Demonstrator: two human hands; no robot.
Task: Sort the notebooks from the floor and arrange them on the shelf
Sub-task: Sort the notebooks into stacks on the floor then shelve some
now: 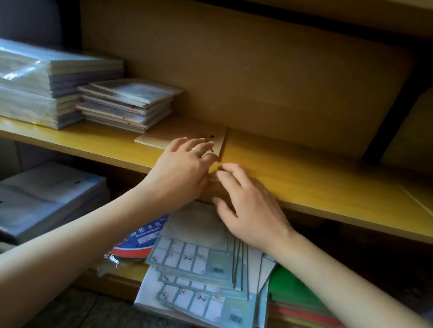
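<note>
The fingers (pixel 198 144) of the left hand (pixel 181 167) lie straight, slightly apart, on a tan notebook (pixel 167 135) that lies flat on the yellow shelf (pixel 319 179). The right hand (pixel 250 211) rests loosely spread at the shelf's front edge, holding nothing. To the left stand a small notebook stack (pixel 129 103) and a taller plastic-wrapped stack (pixel 25 79). Below, fanned teal notebooks (pixel 199 271) overhang the lower shelf (pixel 123 270), above the grey floor (pixel 107 321).
</note>
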